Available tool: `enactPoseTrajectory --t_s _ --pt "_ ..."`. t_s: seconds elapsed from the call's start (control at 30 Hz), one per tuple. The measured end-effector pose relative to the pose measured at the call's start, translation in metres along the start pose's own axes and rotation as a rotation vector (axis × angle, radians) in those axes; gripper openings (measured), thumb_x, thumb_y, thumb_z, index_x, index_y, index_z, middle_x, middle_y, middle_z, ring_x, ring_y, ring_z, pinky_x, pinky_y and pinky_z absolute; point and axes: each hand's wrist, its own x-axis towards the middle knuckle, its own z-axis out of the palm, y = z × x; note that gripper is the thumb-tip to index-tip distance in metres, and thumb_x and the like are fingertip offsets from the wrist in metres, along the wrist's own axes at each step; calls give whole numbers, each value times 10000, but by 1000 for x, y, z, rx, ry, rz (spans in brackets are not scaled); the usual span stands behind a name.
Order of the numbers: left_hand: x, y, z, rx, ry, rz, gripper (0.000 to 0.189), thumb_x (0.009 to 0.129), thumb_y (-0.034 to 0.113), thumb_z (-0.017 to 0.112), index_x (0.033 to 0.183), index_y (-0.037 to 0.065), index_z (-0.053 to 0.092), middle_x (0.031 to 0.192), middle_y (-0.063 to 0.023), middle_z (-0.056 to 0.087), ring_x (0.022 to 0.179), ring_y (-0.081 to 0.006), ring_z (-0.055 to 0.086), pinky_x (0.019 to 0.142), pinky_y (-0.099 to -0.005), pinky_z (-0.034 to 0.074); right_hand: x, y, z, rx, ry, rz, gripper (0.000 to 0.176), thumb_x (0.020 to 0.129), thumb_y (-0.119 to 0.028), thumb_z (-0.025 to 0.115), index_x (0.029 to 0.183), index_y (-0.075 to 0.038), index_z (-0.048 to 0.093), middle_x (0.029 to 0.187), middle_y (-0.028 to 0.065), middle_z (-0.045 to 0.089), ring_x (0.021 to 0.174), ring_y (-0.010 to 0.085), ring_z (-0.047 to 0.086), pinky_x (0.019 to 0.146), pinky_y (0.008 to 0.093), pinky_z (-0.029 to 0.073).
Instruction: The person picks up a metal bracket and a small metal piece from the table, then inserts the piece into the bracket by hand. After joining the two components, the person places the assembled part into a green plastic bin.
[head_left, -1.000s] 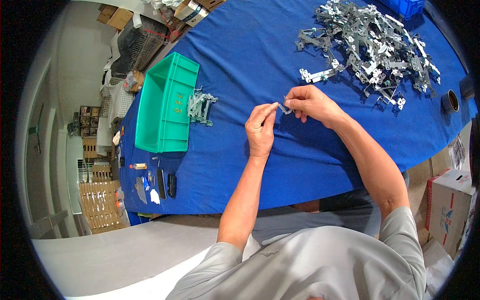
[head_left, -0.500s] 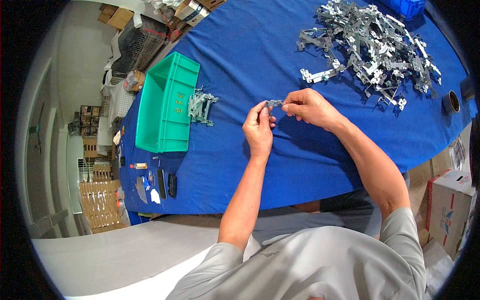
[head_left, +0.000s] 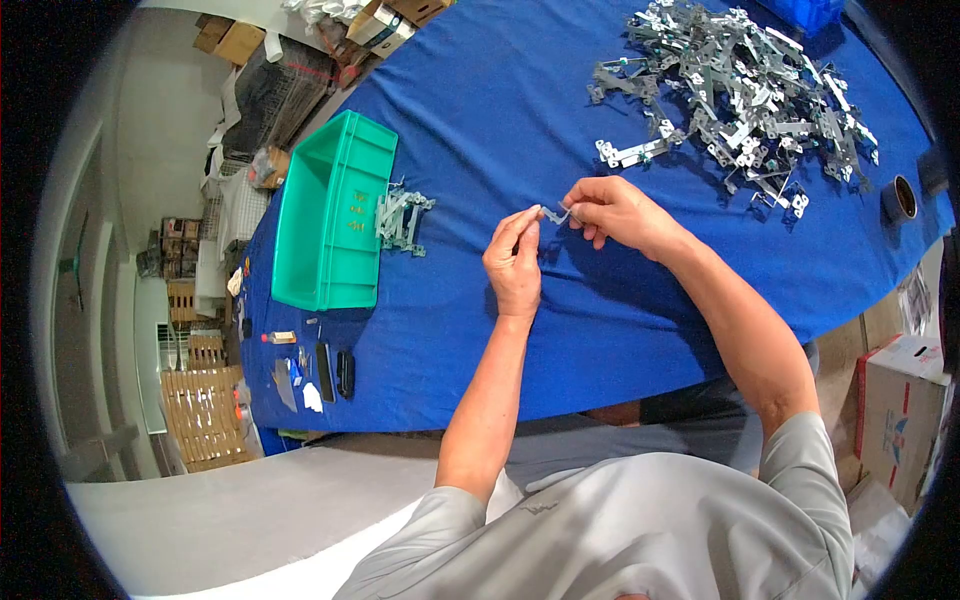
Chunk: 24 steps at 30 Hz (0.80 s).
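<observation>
A small metal bracket [head_left: 551, 214] is held between my two hands above the blue cloth [head_left: 480, 120]. My left hand [head_left: 514, 262] pinches its left end between thumb and fingers. The right end is in the fingertips of my right hand [head_left: 615, 215]. To the left, a small stack of metal brackets [head_left: 403, 222] lies beside the green bin [head_left: 350, 270]. A large heap of similar metal parts [head_left: 740, 100] lies beyond my right hand.
A round can [head_left: 899, 199] stands near the right edge. At the lower left lie a small bottle [head_left: 280, 338] and dark tools [head_left: 345, 373]. A blue container [head_left: 810, 14] is at the top right, and a cardboard box [head_left: 898, 415] stands beyond the table.
The bracket has been turned between my fingers and now shows a narrower, tilted side. My left fingers have straightened a little around its end.
</observation>
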Motion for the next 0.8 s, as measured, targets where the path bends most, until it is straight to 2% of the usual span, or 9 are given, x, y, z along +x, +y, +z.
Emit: enactPoseTrajectory --t_s 0.03,0.13,0.23,0.27,0.4,0.5,0.53,0.6,0.8 --pt "0 1 0 1 -10 5 200 964 14 639 1126 22 755 1046 -55 726 753 -64 573 629 -215 458 0 -1 0 94 -20 19 184 964 -171 623 987 4 674 789 23 644 664 101 597 561 258 516" --pt "1 2 -1 61 -34 44 198 964 11 638 1122 20 756 1037 -49 724 749 -65 577 631 -216 463 2 -1 -2 96 -48 40 193 969 -191 628 976 -3 674 770 14 627 662 90 582 551 253 509" --pt "2 3 -1 88 -72 44 193 967 8 635 1117 16 754 1022 -44 720 742 -64 581 625 -214 467 3 0 -6 -15 -79 28 186 962 -201 638 977 -18 672 758 8 616 652 82 573 540 247 490" --pt "1 3 -1 88 -85 34 190 968 8 633 1116 14 754 1016 -42 718 740 -63 583 623 -213 469 3 1 -5 -45 -49 38 188 961 -216 652 961 -29 669 752 1 610 639 71 551 512 239 448" --pt "0 11 3 19 -147 -90 190 992 27 617 1138 12 738 987 -48 715 725 -66 602 606 -210 484 -1 -3 -1 44 115 -98 175 957 -207 651 936 -33 669 741 -11 607 631 63 520 509 247 403" --pt "-2 8 6 -70 -12 -231 202 1009 44 598 1174 -3 704 988 -65 719 710 -76 622 591 -215 504 3 -4 -3 -42 137 -122 161 954 -190 646 952 -32 676 746 -7 619 638 69 526 542 258 423" --pt "-2 8 6 -97 13 -242 206 1014 52 592 1184 -6 693 991 -69 721 705 -79 627 586 -217 510 0 -8 -4 -61 91 -45 172 956 -185 643 953 -17 681 768 0 642 656 77 544 570 271 444" --pt "-1 7 6 -153 57 -266 217 1025 68 581 1206 -14 669 998 -78 725 696 -86 637 574 -221 521 1 -5 -1 -102 56 -87 184 956 -185 644 942 -6 684 771 10 657 652 80 553 572 274 450" --pt "-2 6 6 -177 50 -274 228 1047 91 560 1230 -3 659 1001 -65 729 716 -66 641 602 -209 529 1 -4 -2 -272 -3 -128 208 946 -193 655 926 10 693 758 47 686 636 108 594 585 297 476"
